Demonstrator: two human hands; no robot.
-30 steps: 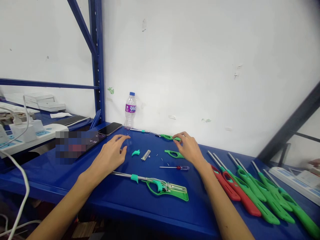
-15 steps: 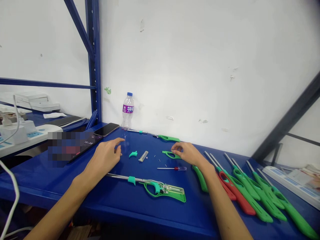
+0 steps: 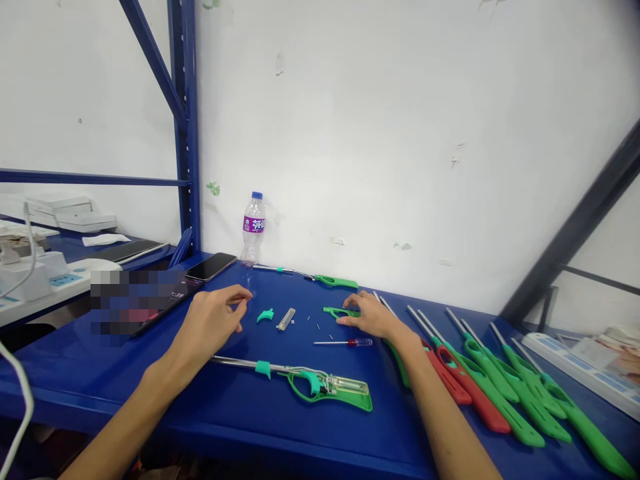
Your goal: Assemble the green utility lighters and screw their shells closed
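Above the table's left part, my left hand (image 3: 220, 312) has its index finger and thumb brought together, with nothing visible between them. My right hand (image 3: 373, 315) spans a green lighter handle shell (image 3: 330, 311), thumb on the near side and fingers on the far side; its palm end is hidden. Between the hands lie a teal trigger (image 3: 265, 315), a clear fuel tank (image 3: 286, 319) and several tiny pins (image 3: 319, 327). A screwdriver (image 3: 345, 343) with a red and clear handle lies nearer me. In front is an opened long-nosed lighter (image 3: 330, 388), its trigger, tank and wires exposed.
Several green and red lighters (image 3: 500, 380) lie at the right. Along the wall are a metal lighter tube (image 3: 273, 269), another green handle piece (image 3: 337, 281) and a plastic bottle (image 3: 254, 230). Phones (image 3: 213, 267) and a power strip (image 3: 70, 280) occupy the left.
My left index finger and thumb have closed together from apart. My right thumb and fingers have spread around the green shell. The whole view has shifted slightly; the parts lie as before.
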